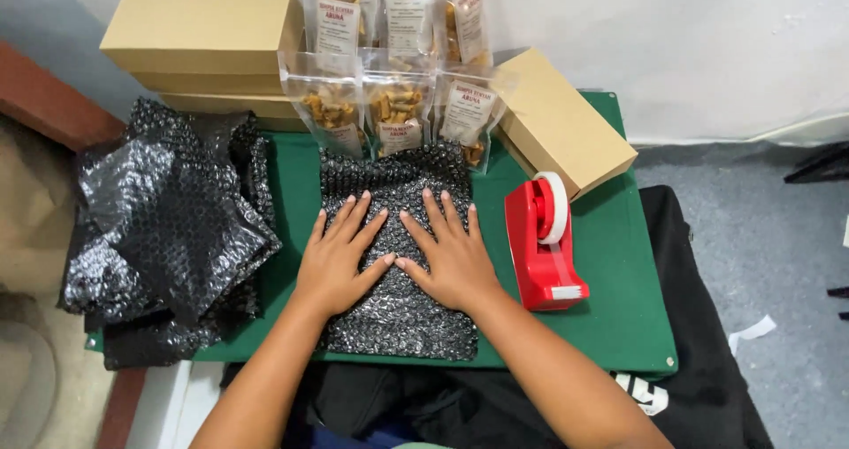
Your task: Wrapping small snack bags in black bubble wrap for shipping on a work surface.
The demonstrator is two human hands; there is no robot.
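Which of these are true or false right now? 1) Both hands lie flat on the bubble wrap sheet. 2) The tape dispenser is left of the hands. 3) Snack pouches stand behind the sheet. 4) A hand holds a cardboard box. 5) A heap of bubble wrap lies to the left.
1) True: the left hand and right hand press flat on the sheet.
2) False: the red tape dispenser sits right of the hands.
3) True: the pouches stand behind the sheet.
4) False: the boxes lie untouched at the back of the mat.
5) True: the heap lies left.
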